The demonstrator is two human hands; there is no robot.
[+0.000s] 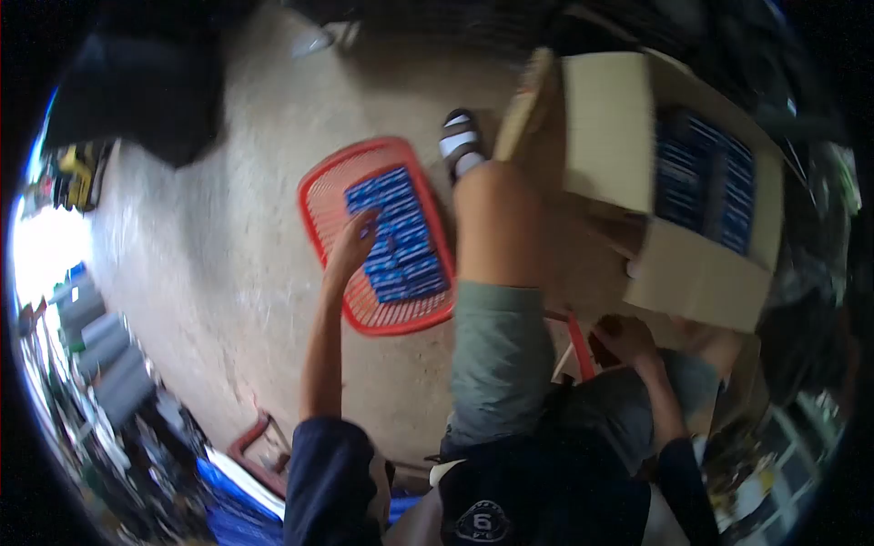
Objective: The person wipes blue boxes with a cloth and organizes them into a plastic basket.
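Observation:
A red plastic basket (314,214) lies on the floor with rows of small blue-and-white boxes (401,232) packed inside. My left hand (355,241) reaches over its left side, fingers parted and touching the boxes; nothing is clearly held in it. Beside my right thigh, my right hand (630,341) is closed with its fingers curled around something dark and reddish, too blurred to name. A thin red strip (580,341) stands next to that hand. Up and to the right, an open cardboard box (608,127) holds more blue packs (706,177).
My bent leg (501,223) and sandalled foot (462,146) separate the basket from the cardboard box. Bare concrete floor (209,264) lies left of the basket. A dark red frame-like object (255,446) and blue sheeting (237,505) are at the lower left, with blurred clutter around the edges.

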